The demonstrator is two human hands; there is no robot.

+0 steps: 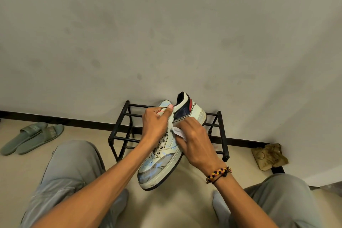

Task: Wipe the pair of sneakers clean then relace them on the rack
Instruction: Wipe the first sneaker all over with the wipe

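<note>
Single wide-angle head view, looking forward and down from above, close over both hands (177, 135), rack (118, 135) against the wall beyond

A pair of green slides (32, 138) lies on the beige floor (185, 207) at the left. A crumpled brown bag (269, 155) sits by the grey wall (166, 33), right.

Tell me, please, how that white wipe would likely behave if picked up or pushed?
The white wipe is crumpled under the right hand against the sneaker, so it is probably floppy. It looks thin, so likely very light. Pushed, it would probably bunch rather than slide.
</note>
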